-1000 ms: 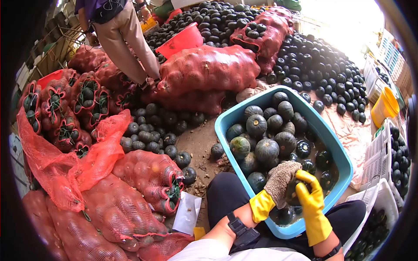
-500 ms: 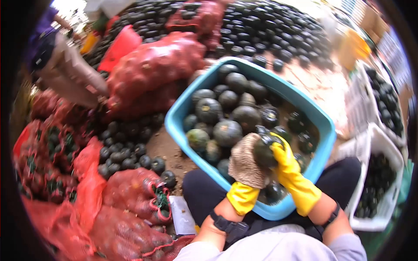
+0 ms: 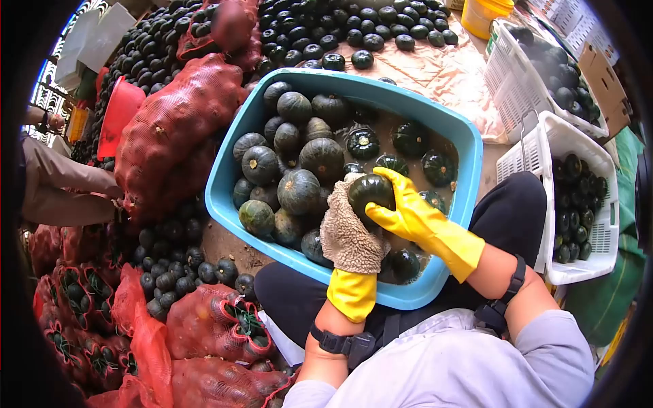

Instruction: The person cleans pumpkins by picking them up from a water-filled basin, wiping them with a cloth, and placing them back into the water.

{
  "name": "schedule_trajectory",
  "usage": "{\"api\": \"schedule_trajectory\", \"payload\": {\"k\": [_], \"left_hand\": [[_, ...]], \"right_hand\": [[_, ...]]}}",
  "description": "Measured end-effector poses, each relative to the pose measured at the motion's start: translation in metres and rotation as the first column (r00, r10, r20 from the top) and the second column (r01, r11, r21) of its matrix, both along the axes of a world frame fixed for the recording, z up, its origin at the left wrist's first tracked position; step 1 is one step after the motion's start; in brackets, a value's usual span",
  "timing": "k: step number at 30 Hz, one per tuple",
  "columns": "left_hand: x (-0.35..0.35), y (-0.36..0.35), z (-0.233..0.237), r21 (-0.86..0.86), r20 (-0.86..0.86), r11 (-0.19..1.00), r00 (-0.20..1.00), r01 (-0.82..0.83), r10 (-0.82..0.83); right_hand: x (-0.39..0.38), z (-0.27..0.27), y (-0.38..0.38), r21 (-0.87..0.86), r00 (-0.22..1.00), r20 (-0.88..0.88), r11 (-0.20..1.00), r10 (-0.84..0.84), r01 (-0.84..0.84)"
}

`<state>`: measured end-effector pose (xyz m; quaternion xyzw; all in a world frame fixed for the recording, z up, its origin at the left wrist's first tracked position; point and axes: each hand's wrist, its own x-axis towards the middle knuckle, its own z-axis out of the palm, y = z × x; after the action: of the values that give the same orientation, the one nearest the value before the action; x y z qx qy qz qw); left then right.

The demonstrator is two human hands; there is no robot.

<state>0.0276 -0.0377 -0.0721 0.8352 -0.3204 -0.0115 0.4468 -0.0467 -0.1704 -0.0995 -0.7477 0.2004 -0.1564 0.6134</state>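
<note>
A shiny dark green pumpkin (image 3: pixel 371 193) is held between my two hands above the blue tub (image 3: pixel 228 156). My left hand (image 3: pixel 351 238) wears a yellow rubber glove with a brown fleecy cloth over it, pressed against the pumpkin's left side; its fingers are hidden under the cloth. On the pumpkin's right side, the gloved thumb and fingers of my right hand (image 3: pixel 407 212) curve round it. Dull, dusty pumpkins (image 3: pixel 321 159) are heaped in the tub's left part. Wet, glossy pumpkins (image 3: pixel 362 143) sit in murky water (image 3: pixel 391 126) on the right.
White crates (image 3: pixel 590 268) of dark green pumpkins stand at the right. Red mesh sacks (image 3: pixel 178 126) fill the left, with loose pumpkins (image 3: pixel 178 272) on the floor among them. A large pumpkin pile (image 3: pixel 320 30) lies behind the tub. Another person's leg (image 3: pixel 64 180) shows at far left.
The view has shifted, and the tub sits further left and higher in it. My right hand has moved from over the pumpkin's top to its right side. The pumpkin appears turned.
</note>
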Motion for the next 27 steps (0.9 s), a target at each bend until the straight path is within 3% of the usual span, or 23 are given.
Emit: {"api": "schedule_trajectory", "payload": {"k": [1,2,3,5,6,7,9,10,12,13,14,15,16,17,19,20,21,22,24,25,27], "left_hand": [[0.009,0.003,0.004,-0.070,0.064,0.994,0.995,0.083,-0.079],[0.020,0.009,0.012,-0.136,0.132,0.977,0.980,0.166,-0.148],[0.022,0.012,0.012,-0.151,0.173,0.971,0.972,0.187,-0.160],[0.018,0.017,0.009,-0.139,0.226,0.976,0.965,0.167,-0.133],[0.013,0.017,0.004,-0.116,0.242,0.985,0.966,0.125,-0.094],[0.009,0.014,-0.002,-0.097,0.264,0.992,0.963,0.082,-0.053],[0.002,-0.002,-0.019,-0.241,-0.121,0.966,0.991,-0.092,0.064],[-0.002,-0.003,-0.008,-0.210,-0.078,0.973,0.994,-0.096,0.081],[0.001,0.001,0.009,-0.223,0.131,0.975,0.990,-0.012,0.042],[0.008,0.005,0.008,-0.262,0.125,0.963,0.992,0.061,-0.029],[0.016,0.010,0.007,-0.299,0.117,0.945,0.988,0.134,-0.103],[0.025,0.012,-0.002,-0.353,-0.053,0.918,0.975,0.182,-0.214],[0.032,0.013,-0.010,-0.416,-0.215,0.883,0.920,0.216,-0.327],[0.029,0.013,-0.003,-0.302,-0.153,0.924,0.944,0.236,-0.291],[0.023,0.011,0.012,-0.066,-0.005,0.969,0.971,0.237,-0.238],[0.017,0.006,0.005,-0.104,-0.024,0.984,0.989,0.145,-0.148],[0.010,-0.001,-0.003,-0.141,-0.045,0.989,0.997,0.053,-0.060],[0.004,-0.008,-0.009,-0.176,-0.071,0.984,0.997,-0.039,0.026],[0.000,-0.013,-0.010,-0.159,-0.073,0.981,0.993,-0.107,0.097],[0.001,-0.014,-0.008,-0.109,-0.042,0.990,0.996,-0.086,0.081],[0.004,-0.016,-0.001,-0.008,0.017,0.999,0.999,-0.051,0.051]], "right_hand": [[-0.004,0.021,-0.008,-0.393,0.996,-0.050,0.915,0.073,-0.087],[-0.008,0.038,-0.001,-0.177,0.989,0.011,0.973,0.149,-0.145],[-0.013,0.054,-0.001,-0.256,0.969,-0.118,0.936,0.219,-0.242],[-0.011,0.083,-0.009,0.167,0.906,-0.262,0.940,0.333,-0.298],[0.000,0.062,0.002,0.537,0.951,0.057,0.794,0.303,-0.285],[-0.005,0.050,0.020,0.776,0.990,0.024,0.622,0.136,-0.104],[0.009,-0.005,0.030,0.347,0.977,0.187,0.937,-0.104,0.034],[0.007,0.003,0.025,0.390,0.990,0.109,0.920,-0.091,0.041],[0.004,0.014,0.011,-0.126,0.992,0.121,0.992,0.039,-0.023],[0.000,0.028,0.009,-0.420,0.980,0.145,0.905,0.137,-0.064],[-0.005,0.048,0.018,-0.437,0.989,0.055,0.894,0.138,-0.101],[-0.013,0.057,0.015,-0.330,0.976,-0.103,0.919,0.190,-0.214],[-0.014,0.045,0.019,-0.187,0.982,0.038,0.967,0.183,-0.173],[-0.013,0.031,0.021,-0.035,0.973,0.175,0.988,0.153,-0.149],[-0.001,0.027,0.017,0.375,0.986,0.126,0.915,0.112,-0.151],[0.008,0.010,0.021,0.366,0.982,0.188,0.926,0.019,-0.088],[0.018,0.011,0.015,0.147,0.991,0.136,0.989,-0.018,-0.002],[0.021,0.014,0.010,0.156,0.990,0.133,0.987,-0.046,0.025],[0.026,0.002,0.014,-0.237,0.952,0.108,0.922,-0.287,0.305],[0.022,-0.003,0.015,-0.303,0.942,0.235,0.903,-0.239,0.305],[0.014,-0.014,0.022,-0.522,0.936,0.290,0.787,-0.200,0.329]]}}
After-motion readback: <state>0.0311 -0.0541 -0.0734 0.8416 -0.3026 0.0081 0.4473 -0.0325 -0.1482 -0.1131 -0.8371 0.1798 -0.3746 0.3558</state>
